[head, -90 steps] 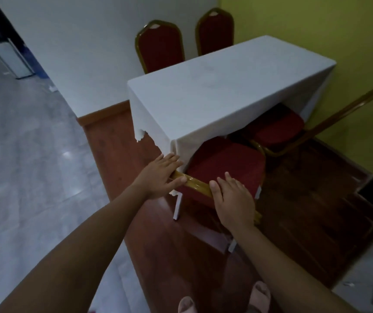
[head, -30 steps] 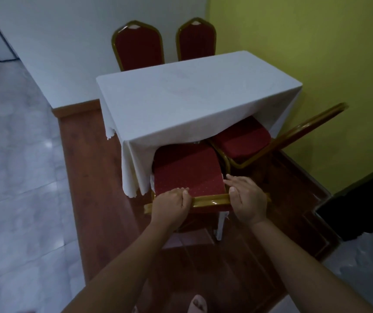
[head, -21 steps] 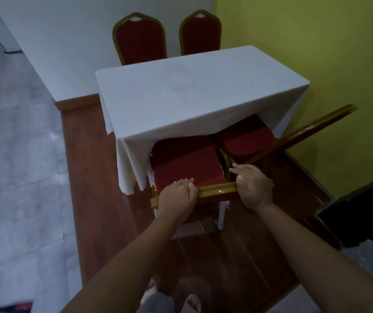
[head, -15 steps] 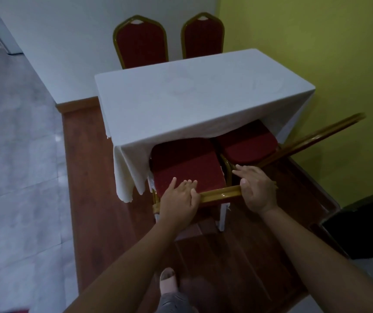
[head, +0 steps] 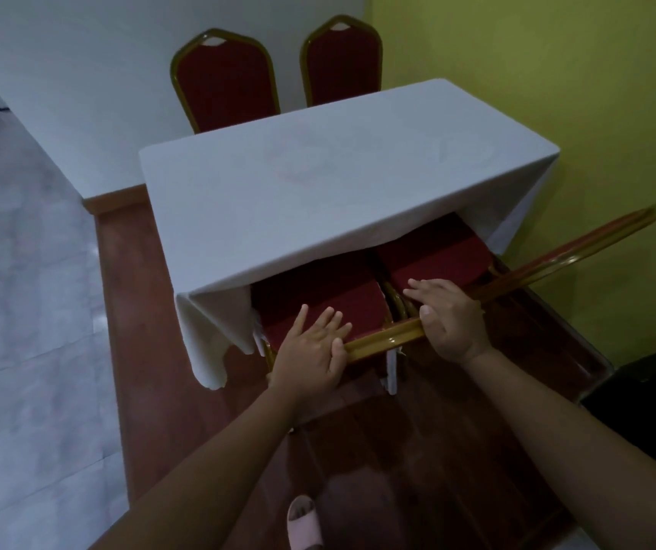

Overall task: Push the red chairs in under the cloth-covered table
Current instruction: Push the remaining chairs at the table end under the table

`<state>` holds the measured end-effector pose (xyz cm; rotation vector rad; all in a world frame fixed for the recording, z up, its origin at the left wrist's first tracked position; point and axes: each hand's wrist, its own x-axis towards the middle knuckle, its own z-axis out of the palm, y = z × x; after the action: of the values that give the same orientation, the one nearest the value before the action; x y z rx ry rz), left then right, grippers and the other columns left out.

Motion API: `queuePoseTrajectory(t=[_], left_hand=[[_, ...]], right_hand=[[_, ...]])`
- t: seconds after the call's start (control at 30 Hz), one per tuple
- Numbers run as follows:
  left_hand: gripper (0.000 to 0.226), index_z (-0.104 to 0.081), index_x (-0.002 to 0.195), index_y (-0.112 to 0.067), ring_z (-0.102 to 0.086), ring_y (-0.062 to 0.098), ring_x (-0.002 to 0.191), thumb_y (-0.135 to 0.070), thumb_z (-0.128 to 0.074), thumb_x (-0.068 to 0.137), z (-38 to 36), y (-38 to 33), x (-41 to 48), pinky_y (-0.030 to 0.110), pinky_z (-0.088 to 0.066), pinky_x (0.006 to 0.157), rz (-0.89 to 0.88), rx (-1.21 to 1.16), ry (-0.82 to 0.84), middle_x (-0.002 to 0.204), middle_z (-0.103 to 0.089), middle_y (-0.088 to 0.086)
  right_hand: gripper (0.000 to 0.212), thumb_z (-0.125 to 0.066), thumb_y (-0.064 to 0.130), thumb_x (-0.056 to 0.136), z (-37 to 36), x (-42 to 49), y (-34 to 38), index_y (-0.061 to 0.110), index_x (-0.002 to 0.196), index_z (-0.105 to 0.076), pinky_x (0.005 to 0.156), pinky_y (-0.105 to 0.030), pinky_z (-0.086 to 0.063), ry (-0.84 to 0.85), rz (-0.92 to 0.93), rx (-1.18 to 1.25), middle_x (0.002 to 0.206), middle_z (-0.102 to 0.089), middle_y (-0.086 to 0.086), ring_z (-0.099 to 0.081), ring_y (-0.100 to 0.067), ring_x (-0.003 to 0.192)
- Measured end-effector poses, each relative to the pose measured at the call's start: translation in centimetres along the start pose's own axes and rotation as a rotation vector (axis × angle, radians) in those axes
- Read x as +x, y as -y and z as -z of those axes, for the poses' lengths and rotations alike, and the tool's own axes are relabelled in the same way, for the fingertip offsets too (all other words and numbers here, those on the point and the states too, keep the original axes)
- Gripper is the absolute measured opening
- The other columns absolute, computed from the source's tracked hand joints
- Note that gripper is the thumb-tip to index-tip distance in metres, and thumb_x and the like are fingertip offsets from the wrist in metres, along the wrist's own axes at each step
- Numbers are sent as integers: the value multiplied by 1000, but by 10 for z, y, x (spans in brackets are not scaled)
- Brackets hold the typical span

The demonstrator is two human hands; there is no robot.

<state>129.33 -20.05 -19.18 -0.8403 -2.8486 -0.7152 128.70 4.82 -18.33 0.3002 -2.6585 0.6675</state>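
Left hand (head: 314,351) fingers (head: 328,323) uncurled, flat on chair back (head: 382,341), right hand (head: 451,323) pressing flat.

Table (head: 318,184) with 2 chairs behind, 2 in front
The far-left chair (head: 225,85) and far-right chair (head: 342,61) stand side by side behind it. The near-left chair (head: 318,299) and near-right chair (head: 429,252) sit side by side, seats partly under it. The left hand (head: 312,355) and right hand (head: 451,323) rest on the near-left chair's back.

white cloth (head: 207,331) drapes low over the near chair (head: 318,307), barely a slot above the seat. second chair (head: 433,256) sits just beside it on the right, yellow wall (head: 576,93) close beyond. wooden floor (head: 140,331) left of the surface (head: 318,184) lies open.
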Motion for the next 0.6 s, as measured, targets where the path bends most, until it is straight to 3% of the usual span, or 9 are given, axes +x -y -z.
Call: queuePoseTrajectory(t=[0.33,0.6], left_hand=[[52,-63,121,-9,-41,15,131,-27,-22,95,-5,5,-1,37,-17,114,6,-33,-17,126,-61,10],[72,-61,122,-6,-40,21,132,-42,-4,98,-5,2,0,33,-18,114,56,-11,-31,130,-58,13]], right_hand=[[47,-33,25,89,-5,-3,0,3,101,-73,88,-39,-52,-29,12,15,106,-71,-13,-65,-29,102],[44,-36,25,88,-1,1,-1,5,101,-73,87,-34,-51,15,34,70,105,-72,-10,-66,-25,101]])
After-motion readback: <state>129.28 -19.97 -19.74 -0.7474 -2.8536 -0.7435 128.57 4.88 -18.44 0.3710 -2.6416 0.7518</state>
